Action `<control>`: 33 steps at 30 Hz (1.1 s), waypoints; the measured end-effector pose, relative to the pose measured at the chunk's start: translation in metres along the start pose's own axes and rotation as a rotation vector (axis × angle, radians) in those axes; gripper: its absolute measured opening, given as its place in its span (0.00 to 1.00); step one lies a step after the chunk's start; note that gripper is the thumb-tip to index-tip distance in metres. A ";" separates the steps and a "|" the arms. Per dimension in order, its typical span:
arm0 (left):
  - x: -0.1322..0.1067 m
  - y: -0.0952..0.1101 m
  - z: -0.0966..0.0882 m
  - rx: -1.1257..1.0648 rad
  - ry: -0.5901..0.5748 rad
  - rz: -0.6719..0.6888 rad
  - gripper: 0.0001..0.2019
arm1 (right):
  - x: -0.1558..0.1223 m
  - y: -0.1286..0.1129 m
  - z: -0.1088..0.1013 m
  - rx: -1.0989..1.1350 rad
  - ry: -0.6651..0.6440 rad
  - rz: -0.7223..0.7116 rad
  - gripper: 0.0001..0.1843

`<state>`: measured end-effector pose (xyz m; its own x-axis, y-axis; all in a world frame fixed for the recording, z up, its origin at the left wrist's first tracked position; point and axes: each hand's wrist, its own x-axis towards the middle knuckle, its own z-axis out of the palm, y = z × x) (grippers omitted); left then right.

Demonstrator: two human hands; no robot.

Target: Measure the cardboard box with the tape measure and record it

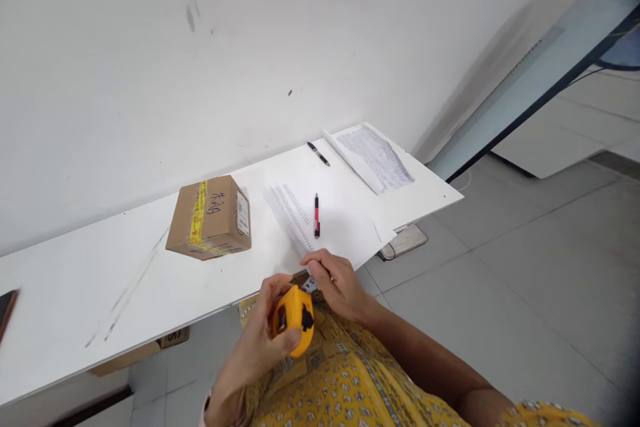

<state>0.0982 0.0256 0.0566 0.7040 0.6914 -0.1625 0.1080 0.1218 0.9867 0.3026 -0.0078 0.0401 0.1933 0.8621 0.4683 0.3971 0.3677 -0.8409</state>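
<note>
My left hand [263, 337] is wrapped round a yellow tape measure [294, 319], held just below the front edge of the white table [100, 280]. My right hand [336, 280] pinches the tape's end tab right beside the case, at the table edge. A cardboard box [210, 217] with yellow tape and handwriting sits on the table up and to the left of my hands. A printed sheet [300, 213] lies above my right hand, with a red pen [317, 215] on it.
A black pen [319, 153] and a second sheet of paper [373, 159] lie at the table's far right. A dark object [6, 310] shows at the left edge. A white wall stands behind. Grey tiled floor lies to the right, with a flat scale-like plate [405, 241] under the table.
</note>
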 end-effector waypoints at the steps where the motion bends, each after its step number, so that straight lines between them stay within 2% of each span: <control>1: 0.013 0.008 0.005 0.016 -0.040 0.022 0.31 | -0.004 0.002 -0.002 -0.017 -0.003 -0.031 0.15; 4: 0.060 0.033 0.013 0.015 -0.124 0.074 0.27 | 0.004 0.018 -0.019 -0.070 0.053 0.025 0.17; 6: 0.098 0.046 0.016 -0.029 -0.085 0.086 0.25 | 0.025 0.036 -0.037 -0.147 0.161 0.146 0.20; 8: 0.140 0.051 0.017 -0.069 -0.032 0.077 0.24 | 0.052 0.059 -0.055 -0.275 0.199 0.246 0.19; 11: 0.193 0.041 0.016 0.047 0.154 0.104 0.23 | 0.086 0.092 -0.063 -0.461 0.043 0.320 0.17; 13: 0.212 0.028 0.012 0.287 0.271 0.110 0.22 | 0.098 0.106 -0.057 -0.566 -0.088 0.407 0.17; 15: 0.217 0.014 0.008 0.606 0.341 0.109 0.22 | 0.102 0.114 -0.048 -0.653 -0.185 0.469 0.18; 18: 0.209 -0.001 0.003 0.986 0.364 0.130 0.25 | 0.101 0.117 -0.038 -0.735 -0.283 0.450 0.21; 20: 0.204 -0.009 0.002 1.107 0.360 0.172 0.25 | 0.100 0.116 -0.037 -0.763 -0.334 0.422 0.20; 24: 0.207 -0.024 0.000 1.198 0.382 0.257 0.24 | 0.102 0.119 -0.046 -0.740 -0.404 0.383 0.19; 26: 0.207 -0.032 0.000 1.230 0.400 0.261 0.26 | 0.100 0.125 -0.056 -0.599 -0.360 0.392 0.19; 28: 0.200 -0.039 0.000 1.264 0.414 0.248 0.30 | 0.096 0.129 -0.072 -0.307 -0.256 0.445 0.19; 31: 0.174 -0.050 0.007 1.285 0.422 0.242 0.38 | 0.084 0.130 -0.096 0.226 -0.116 0.517 0.19; 33: 0.150 -0.056 0.018 1.279 0.430 0.251 0.41 | 0.076 0.125 -0.104 0.443 -0.072 0.521 0.18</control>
<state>0.2103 0.1092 -0.0230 0.5550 0.7900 0.2607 0.7420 -0.6118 0.2742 0.4604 0.0671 -0.0016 0.1934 0.9806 -0.0334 -0.1384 -0.0064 -0.9904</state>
